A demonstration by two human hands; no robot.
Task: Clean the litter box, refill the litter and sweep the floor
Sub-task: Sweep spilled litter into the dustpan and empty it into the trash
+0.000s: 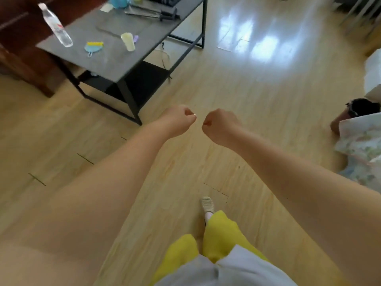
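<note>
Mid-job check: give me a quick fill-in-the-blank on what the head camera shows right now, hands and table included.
1. Both the left hand and the right hand are curled into fists and hold ____.
2. The clear water bottle stands on the grey ____.
3. The person's trousers are ____ in colour.
4. The floor is made of pale ____ planks.

Missing words: nothing; table; yellow; wood

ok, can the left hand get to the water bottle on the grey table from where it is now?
Probably not without a step. The left hand is fisted over bare floor, arm already stretched forward, and the water bottle stands at the table's far left corner. Nothing blocks the path; the gap looks beyond arm's reach.
</note>
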